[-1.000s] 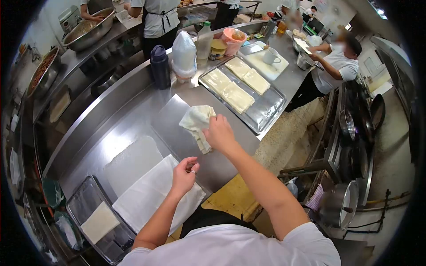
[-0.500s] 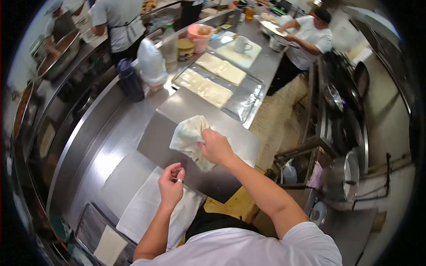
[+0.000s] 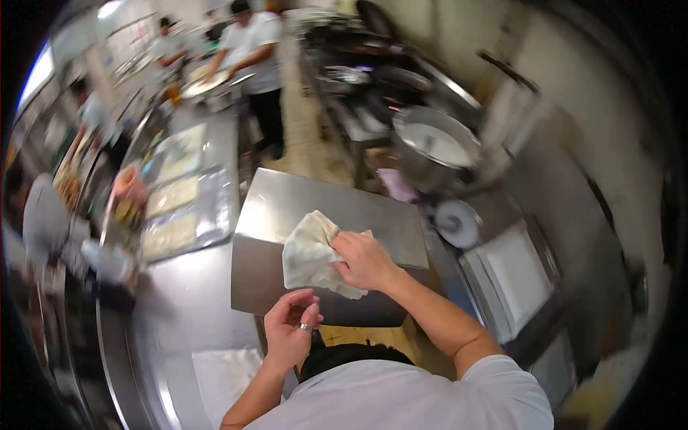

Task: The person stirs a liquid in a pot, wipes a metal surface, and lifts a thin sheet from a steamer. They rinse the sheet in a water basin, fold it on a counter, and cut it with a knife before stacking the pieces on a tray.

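My right hand [image 3: 367,259] is closed on a crumpled off-white cloth [image 3: 309,251], whose loose folds hang to the left of my fingers. Beneath the cloth is a box-shaped stainless-steel surface [image 3: 265,204] with straight edges; what it rests on is hidden. Below and left of the cloth, my left hand [image 3: 289,331] is in the air near the box's lower edge. It wears a ring, its fingers are loosely curled with a gap to the thumb, and nothing shows in it.
The steel counter [image 3: 175,287] runs along the left, carrying a tray [image 3: 215,208] of pale flat sheets and a white cloth [image 3: 218,373]. A large pot [image 3: 437,143] and a round lid [image 3: 459,223] stand to the right. A co-worker [image 3: 251,57] works at the counter's far end.
My view has swung right, so the counter, trays and co-worker now lie further left. The cloth is still in my right hand; my left hand is nearer to it.
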`<state>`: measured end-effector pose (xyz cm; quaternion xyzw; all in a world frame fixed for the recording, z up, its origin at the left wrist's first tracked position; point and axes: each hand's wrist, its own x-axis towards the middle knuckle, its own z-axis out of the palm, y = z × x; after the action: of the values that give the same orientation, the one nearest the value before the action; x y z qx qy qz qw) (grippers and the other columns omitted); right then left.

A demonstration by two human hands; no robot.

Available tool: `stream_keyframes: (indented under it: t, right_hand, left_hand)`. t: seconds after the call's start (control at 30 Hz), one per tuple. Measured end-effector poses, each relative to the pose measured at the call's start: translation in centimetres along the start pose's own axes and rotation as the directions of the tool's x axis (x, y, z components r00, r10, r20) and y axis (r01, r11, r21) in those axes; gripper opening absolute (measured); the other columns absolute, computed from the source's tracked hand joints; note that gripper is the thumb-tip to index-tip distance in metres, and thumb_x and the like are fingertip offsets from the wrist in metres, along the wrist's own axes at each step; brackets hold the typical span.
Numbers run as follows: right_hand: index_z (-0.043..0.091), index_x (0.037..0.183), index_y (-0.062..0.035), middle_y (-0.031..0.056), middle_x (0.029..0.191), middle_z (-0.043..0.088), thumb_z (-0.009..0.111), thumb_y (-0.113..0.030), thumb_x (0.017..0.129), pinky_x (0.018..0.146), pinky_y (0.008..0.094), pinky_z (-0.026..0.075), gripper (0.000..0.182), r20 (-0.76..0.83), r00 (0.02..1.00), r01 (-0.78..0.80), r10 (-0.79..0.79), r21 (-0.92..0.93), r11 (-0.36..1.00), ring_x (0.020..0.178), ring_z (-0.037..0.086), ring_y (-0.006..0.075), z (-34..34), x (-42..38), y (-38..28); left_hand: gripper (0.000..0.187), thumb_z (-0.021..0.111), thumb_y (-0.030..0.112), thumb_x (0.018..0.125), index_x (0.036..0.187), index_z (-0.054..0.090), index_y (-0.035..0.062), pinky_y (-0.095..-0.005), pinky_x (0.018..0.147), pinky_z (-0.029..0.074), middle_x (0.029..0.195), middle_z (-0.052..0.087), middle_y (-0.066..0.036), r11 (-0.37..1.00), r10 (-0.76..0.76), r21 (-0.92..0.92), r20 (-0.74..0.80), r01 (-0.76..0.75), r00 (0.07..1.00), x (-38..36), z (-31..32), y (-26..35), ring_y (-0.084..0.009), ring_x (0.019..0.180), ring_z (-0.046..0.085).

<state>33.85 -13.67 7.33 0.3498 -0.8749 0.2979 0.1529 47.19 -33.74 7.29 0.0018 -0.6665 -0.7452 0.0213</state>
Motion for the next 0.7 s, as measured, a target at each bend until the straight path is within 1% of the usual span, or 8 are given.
stream_keyframes:
  t: [0.1, 0.17, 0.27, 0.3, 0.4, 0.5, 0.6, 0.7]
  right_hand:
    - [0.059, 0.096, -0.003, 0.016, 0.091, 0.062, 0.075, -0.015, 0.078, 0.076, 0.048, 0.05, 0.027, -0.127, 0.983, -0.144, 0.131, -0.092, 0.985, 0.09, 0.062, 0.0386, -7.6, -8.1, 2.6]
    - [0.059, 0.095, -0.0028, 0.0161, 0.09, 0.061, 0.074, -0.016, 0.079, 0.076, 0.0477, 0.05, 0.026, -0.204, 0.955, -0.247, 0.216, -0.145, 0.958, 0.089, 0.062, 0.0384, -12.0, -13.9, 3.7]
    - [0.057, 0.097, -0.0022, 0.0159, 0.098, 0.064, 0.073, -0.018, 0.081, 0.08, 0.0489, 0.051, 0.028, -0.253, 0.87, -0.481, 0.423, -0.254, 0.839, 0.094, 0.065, 0.0367, -17.8, -21.4, 4.6]
    - [0.058, 0.099, -0.0023, 0.0167, 0.097, 0.064, 0.072, -0.021, 0.083, 0.081, 0.0493, 0.052, 0.028, -0.299, 0.828, -0.548, 0.475, -0.248, 0.799, 0.094, 0.066, 0.0372, -19.3, -24.1, 5.5]
    - [0.061, 0.101, -0.0013, 0.0188, 0.099, 0.065, 0.074, -0.019, 0.082, 0.079, 0.0502, 0.051, 0.03, -0.483, 0.663, -0.73, 0.572, -0.245, 0.638, 0.094, 0.064, 0.0418, -23.1, -31.2, 7.1]
    - [0.059, 0.105, 0.0002, 0.0223, 0.102, 0.066, 0.07, -0.022, 0.088, 0.084, 0.0516, 0.052, 0.031, -0.558, 0.449, -0.886, 0.698, -0.175, 0.43, 0.097, 0.066, 0.043, -26.5, -36.4, 8.7]
    - [0.06, 0.103, 0.0021, 0.026, 0.104, 0.066, 0.071, -0.024, 0.087, 0.085, 0.0535, 0.051, 0.032, -0.672, 0.253, -0.962, 0.696, -0.102, 0.252, 0.098, 0.065, 0.0466, -29.3, -39.8, 9.7]
    - [0.061, 0.101, 0.0027, 0.0286, 0.102, 0.067, 0.072, -0.025, 0.086, 0.084, 0.0544, 0.051, 0.033, -0.782, 0.13, -0.989, 0.61, -0.063, 0.13, 0.097, 0.065, 0.0483, -30.9, -42.8, 12.0]
  left_hand:
    - [0.025, 0.064, 0.002, 0.098, 0.123, 0.061, -0.0015, -0.0277, 0.065, 0.059, 0.107, 0.069, -0.01, 1.0, -0.004, 0.014, 0.212, 0.001, 0.977, -0.4, 7.4, 0.4, -0.0144, 0.078, 0.069]
    - [0.024, 0.064, 0.002, 0.098, 0.122, 0.061, -0.002, -0.0274, 0.065, 0.059, 0.106, 0.068, -0.01, 1.0, -0.014, 0.013, 0.347, 0.009, 0.938, -1.1, 11.9, -0.1, -0.0143, 0.078, 0.068]
    - [0.024, 0.065, 0.003, 0.098, 0.121, 0.061, -0.0026, -0.0267, 0.064, 0.058, 0.106, 0.068, -0.01, 1.0, -0.018, 0.008, 0.499, 0.016, 0.866, -1.1, 17.7, -1.1, -0.0139, 0.079, 0.068]
    - [0.024, 0.065, 0.003, 0.098, 0.122, 0.061, -0.0031, -0.0261, 0.064, 0.057, 0.106, 0.068, -0.009, 1.0, -0.022, 0.01, 0.528, 0.02, 0.849, -1.2, 19.7, -1.4, -0.0136, 0.079, 0.068]
    - [0.024, 0.065, 0.004, 0.099, 0.122, 0.062, -0.0027, -0.0261, 0.064, 0.056, 0.106, 0.067, -0.008, 1.0, -0.02, 0.017, 0.606, 0.012, 0.795, -1.5, 24.5, -1.9, -0.013, 0.079, 0.067]
    - [0.024, 0.064, 0.003, 0.098, 0.122, 0.062, -0.0021, -0.0267, 0.064, 0.056, 0.108, 0.068, -0.008, 0.998, -0.035, 0.062, 0.653, -0.008, 0.756, -0.9, 28.1, -1.9, -0.0121, 0.078, 0.067]
    - [0.025, 0.065, 0.002, 0.098, 0.122, 0.062, -0.0026, -0.0262, 0.064, 0.055, 0.107, 0.068, -0.008, 0.996, -0.018, 0.071, 0.71, -0.045, 0.704, 1.1, 31.4, -3.2, -0.0122, 0.077, 0.067]
    - [0.027, 0.066, 0.001, 0.096, 0.122, 0.062, -0.0028, -0.0261, 0.063, 0.055, 0.107, 0.069, -0.008, 0.991, -0.036, 0.112, 0.75, -0.072, 0.66, 3.8, 34.3, -4.9, -0.0124, 0.077, 0.067]
